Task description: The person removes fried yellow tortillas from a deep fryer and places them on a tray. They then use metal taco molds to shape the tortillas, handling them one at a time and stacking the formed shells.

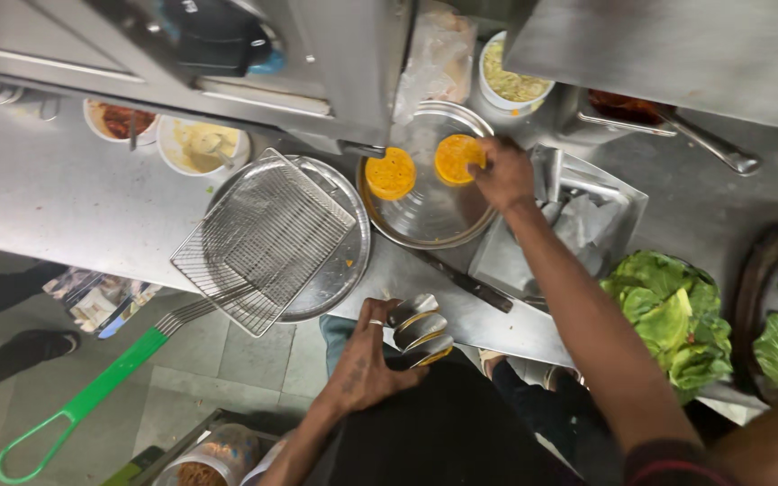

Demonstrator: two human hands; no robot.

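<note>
My right hand [502,174] reaches across the steel counter and grips an orange round patty [457,157] at the right side of a round steel plate [425,220]. A second orange patty [391,173] lies on the plate's left part. My left hand [366,364] hangs below the counter edge, closed around a stack of small steel moulds [418,329], some showing orange filling.
A square wire-mesh basket [263,238] with a green handle [74,409] rests on a round tray [339,270]. A knife [461,281] lies beside a steel tray [587,225]. Lettuce leaves [677,315] sit right. Sauce bowls [200,146] and a tub of shredded food [513,83] stand behind. Another person's feet [11,346] are left.
</note>
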